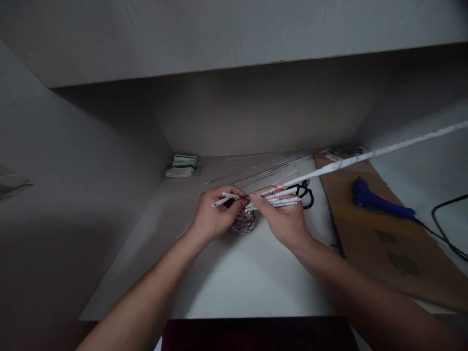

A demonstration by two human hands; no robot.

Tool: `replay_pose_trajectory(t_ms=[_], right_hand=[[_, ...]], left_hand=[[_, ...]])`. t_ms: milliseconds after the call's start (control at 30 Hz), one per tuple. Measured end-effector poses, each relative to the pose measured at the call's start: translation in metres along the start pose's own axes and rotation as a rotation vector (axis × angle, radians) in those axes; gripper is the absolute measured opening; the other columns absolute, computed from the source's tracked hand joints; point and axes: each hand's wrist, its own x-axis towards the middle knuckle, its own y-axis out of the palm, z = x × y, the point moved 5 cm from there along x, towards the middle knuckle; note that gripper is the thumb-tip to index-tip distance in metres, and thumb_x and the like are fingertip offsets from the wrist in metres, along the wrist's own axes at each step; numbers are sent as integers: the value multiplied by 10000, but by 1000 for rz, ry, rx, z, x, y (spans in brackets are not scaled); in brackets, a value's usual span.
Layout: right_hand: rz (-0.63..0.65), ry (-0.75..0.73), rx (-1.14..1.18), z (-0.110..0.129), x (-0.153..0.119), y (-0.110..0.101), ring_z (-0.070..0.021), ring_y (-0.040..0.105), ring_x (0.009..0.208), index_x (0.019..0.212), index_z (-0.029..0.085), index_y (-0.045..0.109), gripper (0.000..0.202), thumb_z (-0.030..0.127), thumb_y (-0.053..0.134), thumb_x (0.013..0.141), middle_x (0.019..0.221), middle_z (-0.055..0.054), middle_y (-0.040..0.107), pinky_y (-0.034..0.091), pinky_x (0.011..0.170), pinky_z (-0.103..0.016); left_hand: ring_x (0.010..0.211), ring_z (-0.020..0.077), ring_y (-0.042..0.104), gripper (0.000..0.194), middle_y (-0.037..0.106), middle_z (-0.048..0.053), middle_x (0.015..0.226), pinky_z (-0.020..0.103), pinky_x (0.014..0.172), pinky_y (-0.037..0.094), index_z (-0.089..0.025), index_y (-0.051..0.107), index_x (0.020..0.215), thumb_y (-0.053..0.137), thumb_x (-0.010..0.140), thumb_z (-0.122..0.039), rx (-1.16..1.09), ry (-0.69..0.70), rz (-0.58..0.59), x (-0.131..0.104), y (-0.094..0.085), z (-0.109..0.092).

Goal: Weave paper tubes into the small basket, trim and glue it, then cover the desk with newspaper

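At centre frame, my two hands (211, 218), one woven piece (243, 225), at least four tubes (287, 193). Left, one packet (182, 167); right, one pair of scissors (305, 185), one glue gun (380, 202), one cardboard sheet (356, 224).

Small craft nook, home or workshop can't tell: pale worktop (234, 287) boxed in by panels (234, 36), blue corded glue gun (382, 202) on cardboard (365, 243), black-handled scissors (312, 197), thin sticks (268, 170), small woven piece (244, 225) with white tubes (283, 201).

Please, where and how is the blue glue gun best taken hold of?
Probably by the slim handle, from above and the near side: the glue gun lies on the cardboard, its handle running right from the wider head to the cord.
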Motion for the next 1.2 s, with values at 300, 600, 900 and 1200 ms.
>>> replay_pose_trajectory(t_ms=[300, 600, 900, 1200], right_hand=[[123, 74, -40, -18, 4, 1, -200, 636, 804, 872, 219, 696, 125, 314, 684, 792, 842, -40, 699, 494, 757, -340], [33, 194, 189, -13, 6, 5, -152, 601, 743, 864, 220, 620, 231, 253, 740, 669, 794, 11, 651, 467, 708, -281], [110, 241, 208, -15, -1, 14, -171, 638, 845, 962, 207, 643, 280, 281, 721, 704, 927, -23, 701, 482, 800, -307], [253, 202, 189, -13, 2, 16, -149, 643, 804, 977, 221, 696, 231, 197, 658, 751, 905, -5, 710, 487, 811, -296]], left_hand=[[685, 137, 620, 39, 702, 2, 739, 216, 637, 445, -187, 697, 768, 659, 760, -180, 117, 106, -86, -1, -5, 4], [714, 154, 650, 108, 732, 22, 777, 238, 663, 469, -187, 731, 800, 647, 746, -147, 112, 45, -47, 2, -8, 1], [689, 161, 656, 127, 742, 30, 764, 255, 649, 486, -188, 735, 774, 637, 709, -141, 119, 1, -63, 3, -11, 0], [707, 166, 669, 83, 743, 47, 778, 251, 641, 496, -166, 726, 776, 669, 720, -189, -22, -41, -18, 3, -10, 7]])
